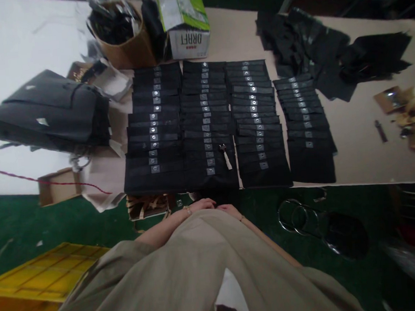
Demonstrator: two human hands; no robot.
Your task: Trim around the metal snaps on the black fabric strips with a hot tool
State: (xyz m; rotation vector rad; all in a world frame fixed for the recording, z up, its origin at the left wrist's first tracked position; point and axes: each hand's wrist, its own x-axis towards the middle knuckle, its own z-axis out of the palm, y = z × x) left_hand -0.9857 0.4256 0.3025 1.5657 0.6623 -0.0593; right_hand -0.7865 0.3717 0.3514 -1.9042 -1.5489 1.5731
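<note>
While 4 columns of overlapping black pieces (213,97) fill the middle of the frame, both hands are just below the near edge of the tabletop (358,148), at the lower center. The left hand (202,205) and the right hand (230,211) are close together, in front of the person's loose khaki top (202,266); their fingers are partly hidden, so I cannot tell whether they are open, closed or gripping anything. The black pieces lie nearest to them, with a small pale tag visible on most.

A small tool (226,158) with a dark head and a pale handle rests on the 2nd column from the left, near its lower end. At the upper center, a cardboard box (129,54) full of dark items stands beside a printed box (189,44). Black scraps (314,46) are heaped at the upper right, a gray bundle (53,110) sits at the left, and a yellow crate (58,270) is at the lower left.
</note>
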